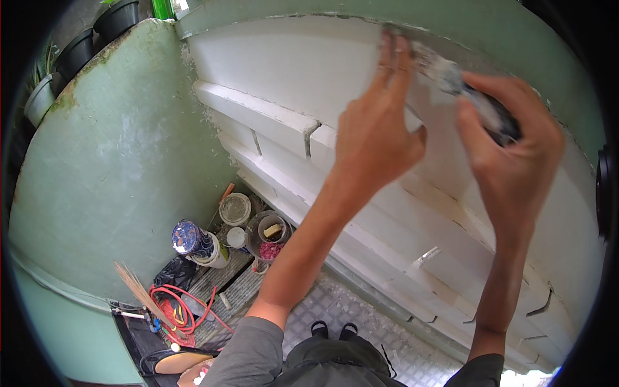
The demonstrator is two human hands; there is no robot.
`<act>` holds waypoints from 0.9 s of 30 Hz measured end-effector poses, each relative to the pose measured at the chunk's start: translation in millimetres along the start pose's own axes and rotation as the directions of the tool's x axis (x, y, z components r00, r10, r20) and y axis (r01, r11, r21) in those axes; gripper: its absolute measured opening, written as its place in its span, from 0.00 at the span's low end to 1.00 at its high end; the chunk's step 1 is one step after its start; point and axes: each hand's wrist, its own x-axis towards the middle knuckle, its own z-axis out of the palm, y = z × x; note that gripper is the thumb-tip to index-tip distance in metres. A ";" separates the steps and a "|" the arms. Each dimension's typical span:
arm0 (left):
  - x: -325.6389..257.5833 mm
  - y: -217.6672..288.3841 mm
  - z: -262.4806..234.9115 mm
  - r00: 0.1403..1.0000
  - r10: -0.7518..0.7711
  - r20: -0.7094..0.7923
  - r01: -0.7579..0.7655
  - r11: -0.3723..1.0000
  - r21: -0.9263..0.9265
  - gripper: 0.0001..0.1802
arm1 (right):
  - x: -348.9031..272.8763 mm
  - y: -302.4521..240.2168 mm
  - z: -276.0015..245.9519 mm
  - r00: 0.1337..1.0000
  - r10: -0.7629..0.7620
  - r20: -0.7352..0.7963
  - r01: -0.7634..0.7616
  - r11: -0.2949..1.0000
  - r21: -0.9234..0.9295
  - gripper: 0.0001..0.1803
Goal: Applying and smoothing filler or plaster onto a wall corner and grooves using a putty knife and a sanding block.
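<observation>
At the upper right of the frame, the right hand [519, 145] pinches a blurred, white-smeared hand tool [448, 76] between thumb and fingers. Left of it, upper centre, the left hand [371, 129] extends two fingers side by side to the upper edge of a white stepped wall [277, 61]. Buckets [235, 209] stand lower left.

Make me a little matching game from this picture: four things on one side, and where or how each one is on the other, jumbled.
1. Left hand
2. Right hand
3. Hose
4. Black plant pots

A. Along the green wall's top edge
B. Gripping a dark-handled tool
C. Red, looped at lower left
D. At the white wall's upper edge

Pairs: 1-D, 2-B, 3-C, 4-A
</observation>
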 end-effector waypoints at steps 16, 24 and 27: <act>4.8 -9.4 2.9 0.997 -0.077 -0.026 0.077 0.997 0.018 0.59 | 6.0 4.4 17.4 0.999 -0.015 0.033 0.018 0.997 -0.079 0.11; -1.8 15.9 0.5 0.997 -0.062 0.044 0.064 0.997 -0.043 0.60 | -8.4 -4.4 -4.2 0.992 0.130 0.004 -0.130 0.991 0.026 0.12; 2.3 -2.4 3.1 0.998 -0.055 -0.033 0.055 0.998 0.001 0.60 | 2.9 6.1 15.0 0.994 -0.105 0.008 0.105 0.990 -0.094 0.12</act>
